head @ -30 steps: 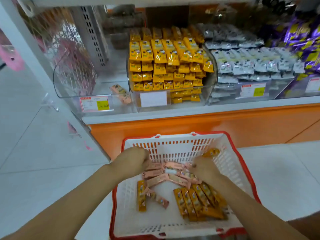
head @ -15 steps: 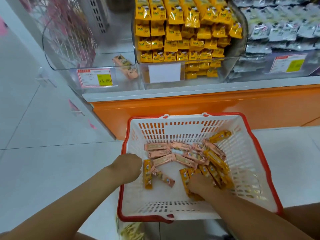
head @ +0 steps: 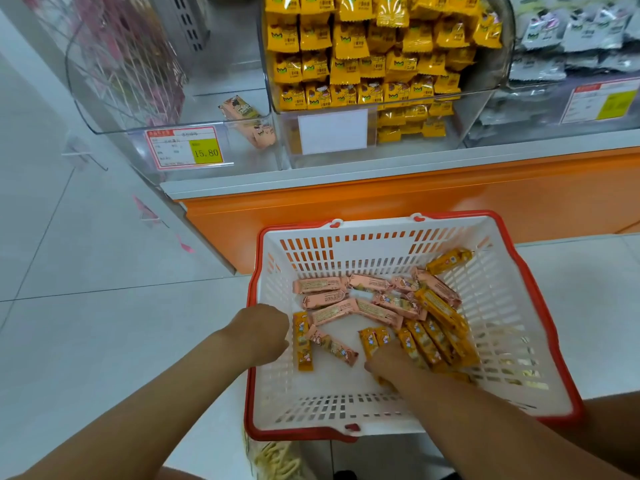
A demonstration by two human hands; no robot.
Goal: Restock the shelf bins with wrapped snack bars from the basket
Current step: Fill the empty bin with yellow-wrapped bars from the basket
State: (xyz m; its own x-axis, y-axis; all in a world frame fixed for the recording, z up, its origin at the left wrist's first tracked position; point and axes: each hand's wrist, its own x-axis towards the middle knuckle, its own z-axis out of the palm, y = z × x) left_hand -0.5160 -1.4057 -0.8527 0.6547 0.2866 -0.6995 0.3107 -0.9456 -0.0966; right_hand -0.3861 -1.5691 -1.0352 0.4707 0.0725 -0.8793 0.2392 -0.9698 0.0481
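Note:
A white basket with a red rim (head: 374, 242) stands on the floor below the shelf. Pink wrapped snack bars (head: 332, 311) lie across its middle, and orange wrapped bars (head: 436, 337) are piled at the right. My left hand (head: 259, 334) is curled over the basket's left wall, its fingers hidden. My right hand (head: 391, 365) is inside the basket, closed around orange bars at the near edge of the pile. The clear left shelf bin (head: 156, 112) holds two pink bars (head: 242, 112).
A price tag reading 15.80 (head: 187, 148) hangs on the left bin. The middle bin is full of yellow packets (head: 363, 64), and grey packets (head: 571, 46) fill the right one. An orange shelf base (head: 381, 195) stands behind the basket. A pale netted bag (head: 273, 459) lies by the near rim.
My right hand left the pink bars and came back onto the orange bars. My left hand moved from the pink bars to the basket's left wall. The view has tilted down.

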